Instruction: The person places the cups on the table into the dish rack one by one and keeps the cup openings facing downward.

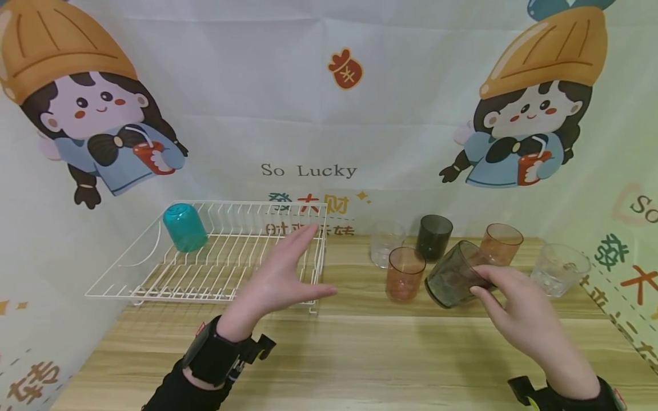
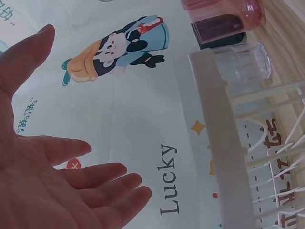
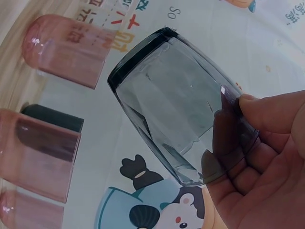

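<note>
Right of a white wire dish rack, the right hand pinches a tilted, smoky-grey transparent tumbler near its rim, apparently lifted off the wooden desk. The left hand, empty, thumb spread wide from extended fingers, is near the rack's right end. A turquoise translucent cup sits in the rack's left side.

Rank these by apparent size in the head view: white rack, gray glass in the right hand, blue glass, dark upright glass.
1. White rack
2. Gray glass; nearness to the camera may enlarge it.
3. Blue glass and dark glass: too alike to rank.
</note>
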Demonstrator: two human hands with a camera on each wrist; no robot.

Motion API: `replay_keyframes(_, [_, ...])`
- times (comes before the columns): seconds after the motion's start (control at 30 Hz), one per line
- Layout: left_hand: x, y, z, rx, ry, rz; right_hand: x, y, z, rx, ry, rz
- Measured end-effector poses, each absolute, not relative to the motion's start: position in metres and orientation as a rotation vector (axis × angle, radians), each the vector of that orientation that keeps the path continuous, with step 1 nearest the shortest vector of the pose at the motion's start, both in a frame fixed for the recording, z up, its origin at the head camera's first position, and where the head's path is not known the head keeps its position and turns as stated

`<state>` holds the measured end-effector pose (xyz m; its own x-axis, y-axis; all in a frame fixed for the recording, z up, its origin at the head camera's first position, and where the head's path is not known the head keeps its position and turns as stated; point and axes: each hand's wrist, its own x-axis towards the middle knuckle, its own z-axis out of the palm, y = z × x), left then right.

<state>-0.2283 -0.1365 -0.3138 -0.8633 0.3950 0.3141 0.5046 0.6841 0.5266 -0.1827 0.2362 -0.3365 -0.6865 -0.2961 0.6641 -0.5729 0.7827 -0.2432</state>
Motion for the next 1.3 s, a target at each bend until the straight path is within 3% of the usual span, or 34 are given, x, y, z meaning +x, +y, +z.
replay_keyframes(1.3, [-0.219, -0.086, -0.320, -0.695, -2.489, -1.359, -0.194, 0.175, -0.328, 0.714, -2.035, 0.946])
